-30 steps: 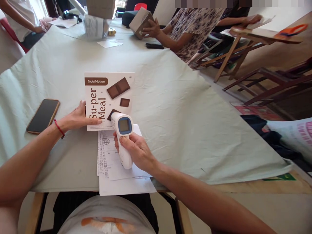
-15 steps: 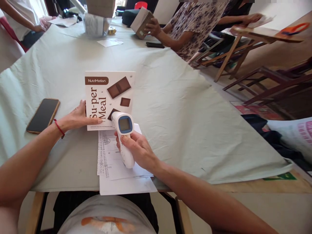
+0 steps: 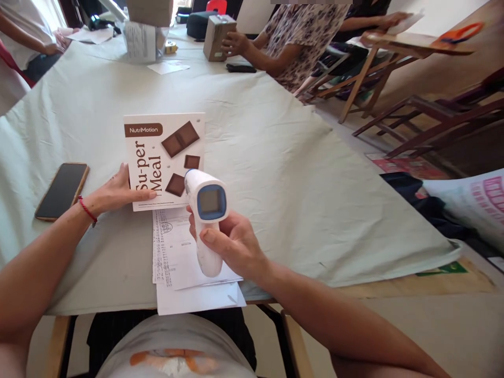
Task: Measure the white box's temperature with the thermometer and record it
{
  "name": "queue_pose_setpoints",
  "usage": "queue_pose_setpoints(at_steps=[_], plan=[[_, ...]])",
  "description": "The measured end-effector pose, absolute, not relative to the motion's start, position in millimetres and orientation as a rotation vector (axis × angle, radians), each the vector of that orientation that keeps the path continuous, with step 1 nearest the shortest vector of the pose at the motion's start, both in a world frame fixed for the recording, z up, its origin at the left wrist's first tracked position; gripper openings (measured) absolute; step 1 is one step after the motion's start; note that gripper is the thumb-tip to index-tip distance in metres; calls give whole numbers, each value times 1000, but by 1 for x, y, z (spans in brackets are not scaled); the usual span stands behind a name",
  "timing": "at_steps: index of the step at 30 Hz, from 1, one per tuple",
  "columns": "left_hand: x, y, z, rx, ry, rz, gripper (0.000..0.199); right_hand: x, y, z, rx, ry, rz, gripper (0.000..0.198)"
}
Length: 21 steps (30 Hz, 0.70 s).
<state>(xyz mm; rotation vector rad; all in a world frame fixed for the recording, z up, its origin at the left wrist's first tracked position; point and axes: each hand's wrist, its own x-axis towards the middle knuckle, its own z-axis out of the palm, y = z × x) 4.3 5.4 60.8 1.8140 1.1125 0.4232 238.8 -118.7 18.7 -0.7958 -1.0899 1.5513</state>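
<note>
The right hand (image 3: 232,244) is gripping a white infrared thermometer (image 3: 207,215) by its handle, fingers wrapped tightly around it, with the blue-framed screen facing up toward the camera and the nose aiming away, over the near right corner of the flat packet (image 3: 164,160). The left hand (image 3: 118,193) is lying flat and open, pressing the packet's near left edge down onto the pale green tablecloth (image 3: 275,173). The packet is lying near the middle of the near side of the table, its near edge overlapping printed papers (image 3: 185,262) that are hanging slightly over the table's near edge. It is looking thin, square and stiff, white with brown chocolate pieces, a brown label and brown "Su-per Meal" lettering running sideways. As a judgement, the thermometer's nose is hovering close above the packet, so a small wrist drop could be knocking it and shifting it under the light left-hand pressure; the loose papers could also be sliding off if the right forearm drags them. A dark phone (image 3: 61,190) is resting to the left, just beyond the left wrist. Another person's hand (image 3: 233,43) is holding a cardboard box (image 3: 217,37) at the far end.
</note>
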Motion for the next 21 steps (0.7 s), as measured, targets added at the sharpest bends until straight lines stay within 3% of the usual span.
queue_pose_setpoints(at_steps=[14, 21], plan=[[2, 6, 63, 1788, 1163, 426, 75, 264, -117, 32, -874, -1116, 1345, 58], [3, 6, 64, 1785, 1134, 409, 78, 327, -82, 26, -1641, -1921, 805, 35]])
